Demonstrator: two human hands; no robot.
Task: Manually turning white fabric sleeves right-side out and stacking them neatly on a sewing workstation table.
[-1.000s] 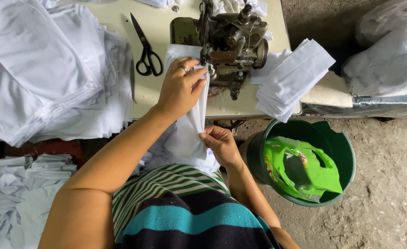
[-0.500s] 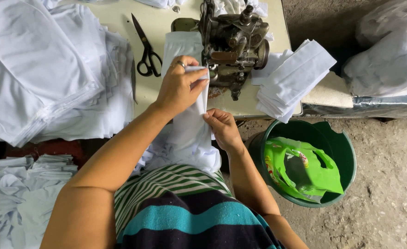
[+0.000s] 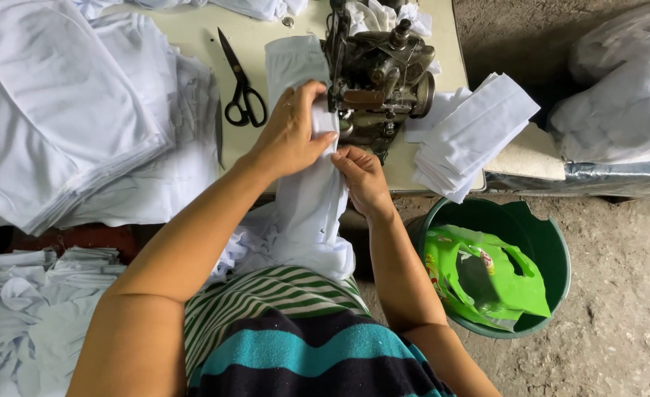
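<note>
My left hand presses flat on a long strip of white fabric that runs from the table top down into my lap. My right hand pinches the same strip's right edge just below the left hand, at the table's front edge. Both hands sit right in front of a dark metal sewing machine, with the fabric's edge fed under its left side. The strip continues past the machine toward the back of the table.
Black scissors lie left of the machine. Large stacks of white cloth fill the table's left. A pile of folded white pieces lies right of the machine. A green bucket with a green bag stands on the floor.
Both hands have slid up the fabric strip toward the machine; the right hand rose from lap level to the table edge, closing in below the left hand.
</note>
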